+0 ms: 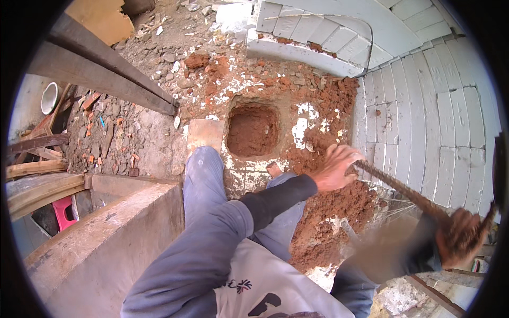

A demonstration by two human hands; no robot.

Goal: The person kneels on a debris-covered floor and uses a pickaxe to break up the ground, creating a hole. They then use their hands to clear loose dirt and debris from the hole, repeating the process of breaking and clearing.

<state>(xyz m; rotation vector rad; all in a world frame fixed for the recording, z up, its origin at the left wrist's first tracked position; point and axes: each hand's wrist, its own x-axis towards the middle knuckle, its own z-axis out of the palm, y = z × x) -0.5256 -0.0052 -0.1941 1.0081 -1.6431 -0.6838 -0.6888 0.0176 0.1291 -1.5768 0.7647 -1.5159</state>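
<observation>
Long bar [401, 190] spans our left hand [338, 168] and right hand [460, 238], both clamped around it well apart, presumably so we can steady it.

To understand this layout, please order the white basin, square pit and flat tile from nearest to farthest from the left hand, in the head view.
1. Square pit: in the ground, up and left of the left hand.
2. Flat tile: beside the pit's left edge.
3. White basin: at the picture's far left.
</observation>
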